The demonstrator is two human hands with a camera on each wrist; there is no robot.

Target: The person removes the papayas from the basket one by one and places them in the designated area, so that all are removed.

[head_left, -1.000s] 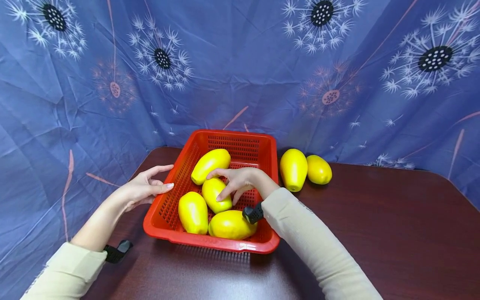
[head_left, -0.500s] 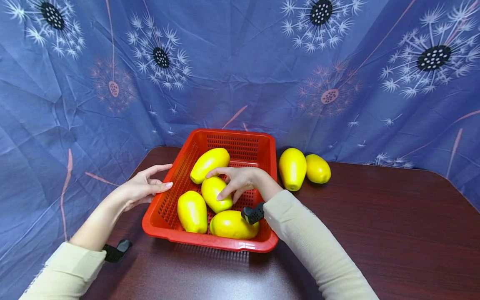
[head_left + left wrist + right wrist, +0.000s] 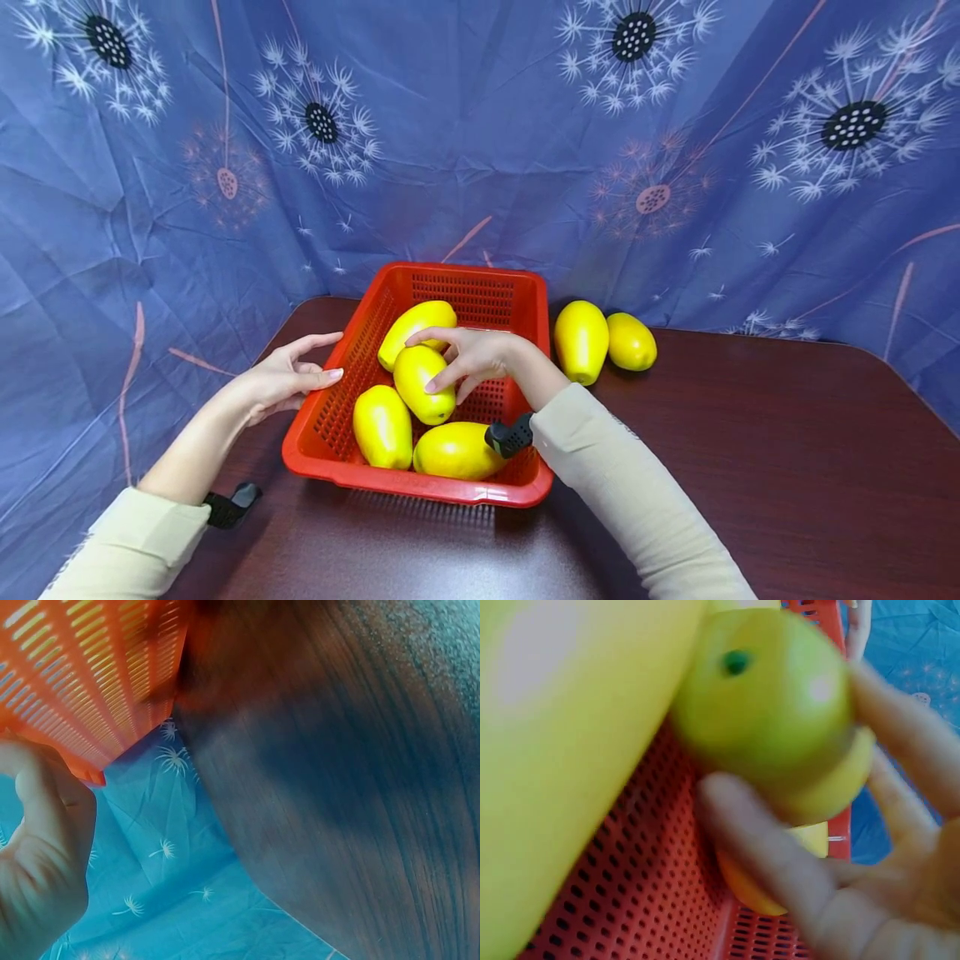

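A red plastic basket (image 3: 416,481) stands on the table with several yellow papayas inside. My right hand (image 3: 480,354) reaches in over its right side and grips the middle papaya (image 3: 423,387), thumb on the near side and fingers across the top. In the right wrist view, that papaya (image 3: 772,697) shows a green spot at its end. My left hand (image 3: 285,375) holds the basket's left rim, thumb over the edge. Around the gripped papaya lie one behind (image 3: 418,325), one at the left front (image 3: 382,427) and one at the right front (image 3: 457,452).
Right of the basket, two more papayas, a larger one (image 3: 581,342) and a smaller one (image 3: 632,342), lie on the dark brown table (image 3: 750,442). A blue dandelion-print cloth (image 3: 465,125) hangs behind and to the left.
The gripped papaya has shifted slightly left and up with my right hand, and its lower end is turned more into view. My left hand stays at the rim.
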